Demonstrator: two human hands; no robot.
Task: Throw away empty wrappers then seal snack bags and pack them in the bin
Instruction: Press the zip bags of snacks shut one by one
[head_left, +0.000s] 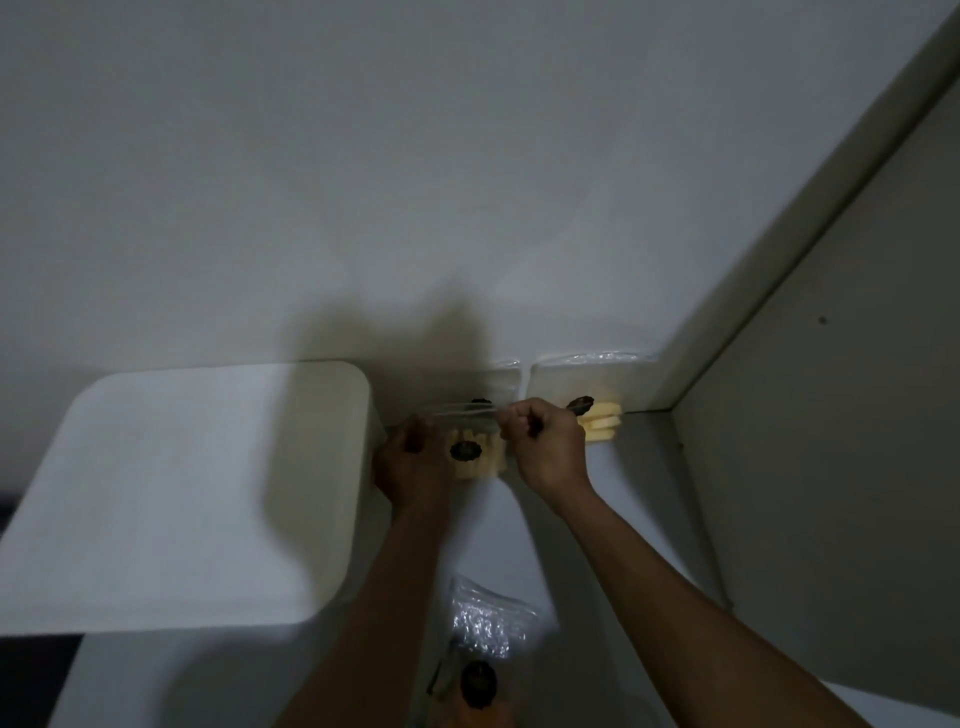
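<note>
A clear snack bag (480, 457) with pale yellow pieces and dark round snacks stands against the wall, right of the white bin (187, 493). My left hand (410, 465) grips its left side. At the bag's top edge, my right hand (545, 447) pinches the plastic with closed fingers. A second clear bag (597, 410) with the same yellow pieces leans on the wall just to the right. A crumpled clear wrapper (485, 618) lies near the bottom of the view, between my forearms, with a dark round snack (478, 683) below it.
The bin's white lid or top fills the left side. A white wall runs behind the bags. A grey panel (831, 415) rises on the right and meets the wall in a corner. The scene is dim.
</note>
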